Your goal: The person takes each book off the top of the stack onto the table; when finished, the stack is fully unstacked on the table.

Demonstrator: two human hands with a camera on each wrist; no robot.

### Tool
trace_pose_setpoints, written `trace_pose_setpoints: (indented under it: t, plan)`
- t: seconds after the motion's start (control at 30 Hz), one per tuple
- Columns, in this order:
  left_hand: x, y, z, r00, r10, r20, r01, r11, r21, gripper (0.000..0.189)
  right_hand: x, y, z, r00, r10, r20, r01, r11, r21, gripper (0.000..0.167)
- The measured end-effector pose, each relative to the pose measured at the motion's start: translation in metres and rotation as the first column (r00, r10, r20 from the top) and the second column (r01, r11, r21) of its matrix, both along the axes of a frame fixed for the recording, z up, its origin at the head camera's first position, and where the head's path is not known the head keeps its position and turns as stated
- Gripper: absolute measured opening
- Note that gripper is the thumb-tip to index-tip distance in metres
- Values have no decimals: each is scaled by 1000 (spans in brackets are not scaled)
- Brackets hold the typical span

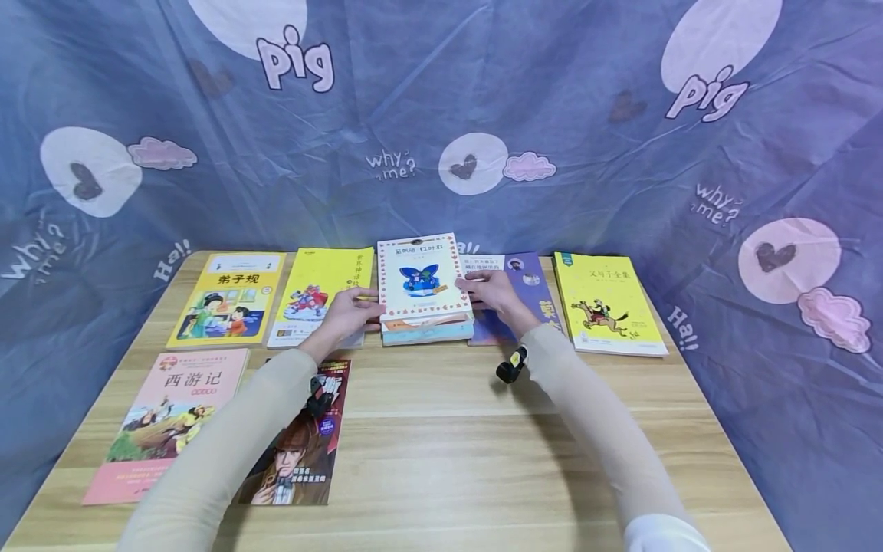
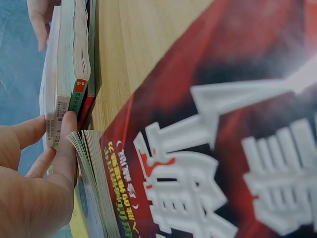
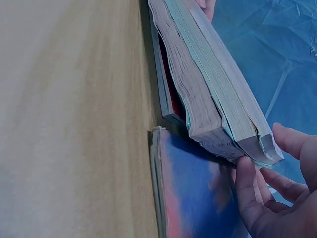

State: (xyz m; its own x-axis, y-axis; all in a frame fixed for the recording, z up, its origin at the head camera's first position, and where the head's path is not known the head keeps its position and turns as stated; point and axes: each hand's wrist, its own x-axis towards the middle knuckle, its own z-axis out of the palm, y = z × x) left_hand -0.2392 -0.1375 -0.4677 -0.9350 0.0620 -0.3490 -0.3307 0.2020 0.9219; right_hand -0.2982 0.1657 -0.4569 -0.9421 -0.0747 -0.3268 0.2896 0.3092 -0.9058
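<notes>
A white-covered book [image 1: 424,280] with a red patterned border and a blue picture lies on top of a stack of books [image 1: 428,333] at the table's back middle. My left hand [image 1: 352,313] holds its left side, thumb by the cover edge; in the left wrist view a finger touches the spines [image 2: 78,94] below. On the opposite side my right hand [image 1: 498,297] grips the edge, and the right wrist view has its thumb and fingers around the corner of the upper books [image 3: 247,134]. The stack's underside is hidden.
Yellow books [image 1: 610,303] lie at the back right, with a purple book [image 1: 534,295] partly under my right hand. Left of the stack are a yellow book [image 1: 313,287] and another [image 1: 228,299]. A pink book [image 1: 165,429] and a dark detective-cover book [image 1: 297,460] lie in front.
</notes>
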Motion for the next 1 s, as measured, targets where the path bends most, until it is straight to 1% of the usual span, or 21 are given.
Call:
trace_pose_setpoints:
  t: [0.17, 0.37, 0.6, 0.77, 0.9, 1.0]
  plan:
    - [-1, 0, 0, 1000, 2, 13, -2, 1000, 6, 51, -5, -1, -1, 1000, 8, 7, -8, 1000, 8, 55]
    - [-1, -1, 1, 999, -9, 38, 9, 1000, -3, 52, -6, 0, 1, 999, 28, 27, -28, 1000, 10, 53]
    - [-2, -1, 1, 999, -17, 42, 17, 1000, -1, 51, -3, 6, 3, 999, 34, 42, -34, 999, -8, 53]
    - [-2, -1, 1, 999, -36, 21, 37, 999, -14, 50, 2, 10, 7, 997, 43, 58, -42, 999, -19, 51]
    - [-2, -2, 0, 998, -55, 2, 55, 998, -27, 48, 6, 16, 8, 996, 51, 72, -46, 997, -66, 53]
    - [-3, -2, 0, 998, -61, -2, 61, 998, -35, 46, 9, 21, 9, 993, 78, 88, -67, 990, -125, 59]
